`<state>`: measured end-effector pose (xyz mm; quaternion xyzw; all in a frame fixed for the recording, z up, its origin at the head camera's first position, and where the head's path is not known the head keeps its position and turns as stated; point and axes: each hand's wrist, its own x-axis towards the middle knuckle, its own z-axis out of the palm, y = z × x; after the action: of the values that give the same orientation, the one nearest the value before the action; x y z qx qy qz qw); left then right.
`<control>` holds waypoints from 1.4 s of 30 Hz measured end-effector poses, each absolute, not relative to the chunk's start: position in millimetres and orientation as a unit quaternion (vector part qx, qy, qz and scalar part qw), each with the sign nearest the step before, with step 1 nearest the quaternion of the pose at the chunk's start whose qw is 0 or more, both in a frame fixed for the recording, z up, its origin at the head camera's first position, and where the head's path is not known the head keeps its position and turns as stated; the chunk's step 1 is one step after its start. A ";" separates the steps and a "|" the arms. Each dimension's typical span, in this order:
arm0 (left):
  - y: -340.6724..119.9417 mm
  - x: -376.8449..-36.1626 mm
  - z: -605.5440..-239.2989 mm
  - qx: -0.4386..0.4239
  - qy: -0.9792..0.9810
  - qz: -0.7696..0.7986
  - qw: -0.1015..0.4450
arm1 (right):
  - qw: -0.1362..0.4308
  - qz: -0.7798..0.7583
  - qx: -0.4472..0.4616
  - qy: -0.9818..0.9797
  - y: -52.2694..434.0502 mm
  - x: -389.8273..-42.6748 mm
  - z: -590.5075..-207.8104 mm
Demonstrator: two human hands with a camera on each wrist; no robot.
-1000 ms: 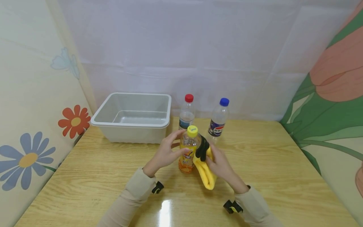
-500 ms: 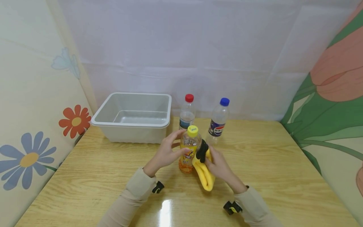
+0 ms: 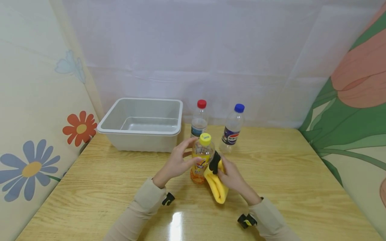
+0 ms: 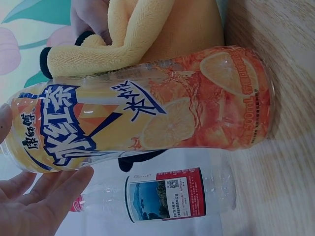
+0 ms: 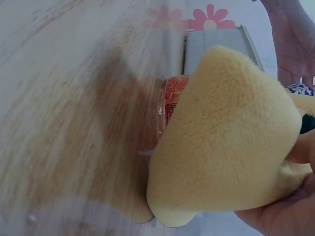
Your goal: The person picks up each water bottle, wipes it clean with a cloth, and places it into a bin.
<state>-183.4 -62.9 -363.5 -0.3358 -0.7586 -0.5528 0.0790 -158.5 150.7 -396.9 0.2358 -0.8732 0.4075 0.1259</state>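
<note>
Two beige long sleeves [image 3: 144, 197] reach in over the wood-grained, light yellow-brown desk [image 3: 105, 204], a small black wrist piece [image 3: 168, 199] jutting from the left cuff and another with a yellow mark [image 3: 246, 221] from the right. A streak of reflected light [image 3: 176, 226] shines on the surface between them.

The right hand [image 3: 231, 174] has its grip clamped on a folded, fluffy yellow cloth with black edging [image 3: 216, 182]; thumb and fingers pinch it near the upper end, and the lower fold hangs toward the person. The cloth is held up to the right side of a clear plastic bottle with a yellow screw cap and an orange-and-yellow label [image 3: 201, 169], partly overlapping it in the head view.

That bottle stands upright on the desk, in front of the person. The left hand [image 3: 178, 160] holds its upper part, grip closed round it, thumb on the near side and fingers on the far side.

Farther back on the right stands a clear plastic bottle with a blue cap and a dark blue label [image 3: 231, 132]. A clear bottle with a red cap [image 3: 199, 123] is partly hidden behind the yellow-capped one. To its left sits a rectangular light grey plastic tub [image 3: 144, 143]. A white sheet [image 3: 211, 50] closes off the back.
</note>
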 end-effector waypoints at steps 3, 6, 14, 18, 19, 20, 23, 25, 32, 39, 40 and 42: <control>-62.8 -183.6 -363.7 -0.336 -0.759 -0.552 0.080 | 0.120 0.409 0.236 -0.873 151.1 -158.8 -398.2; -62.7 -183.6 -363.7 -0.336 -0.759 -0.552 0.080 | 0.112 0.407 0.236 -0.875 151.6 -158.9 -399.9; -61.6 -182.1 -362.2 -0.335 -0.759 -0.554 0.074 | 0.097 0.393 0.236 -0.884 150.4 -157.6 -402.3; -61.1 -181.8 -362.3 -0.335 -0.759 -0.553 0.074 | 0.085 0.384 0.232 -0.889 149.2 -156.0 -400.6; -61.0 -181.8 -362.2 -0.335 -0.759 -0.553 0.074 | 0.083 0.382 0.230 -0.891 148.8 -155.9 -400.3; -60.9 -181.8 -362.4 -0.335 -0.759 -0.553 0.075 | 0.081 0.379 0.228 -0.893 148.4 -155.7 -399.9; -60.7 -182.0 -362.9 -0.335 -0.759 -0.553 0.076 | 0.073 0.372 0.224 -0.898 147.4 -155.7 -399.7; -60.6 -182.4 -363.5 -0.335 -0.759 -0.552 0.077 | 0.071 0.369 0.222 -0.900 147.1 -155.6 -399.7; -60.4 -182.3 -363.9 -0.334 -0.762 -0.550 0.078 | 0.076 0.370 0.218 -0.900 149.4 -156.5 -402.7; -61.4 -183.0 -364.3 -0.339 -0.760 -0.548 0.089 | 0.088 0.362 0.201 -0.906 154.5 -155.0 -402.9; -61.7 -182.8 -363.9 -0.340 -0.759 -0.548 0.092 | 0.092 0.360 0.202 -0.906 155.5 -154.2 -402.1; -62.3 -182.7 -363.4 -0.341 -0.756 -0.550 0.097 | 0.099 0.355 0.203 -0.907 157.6 -152.5 -400.1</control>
<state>-182.7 -62.3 -363.4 -0.3414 -0.7563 -0.5496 0.0968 -152.5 157.6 -400.1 0.2030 -0.9072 0.3551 0.0987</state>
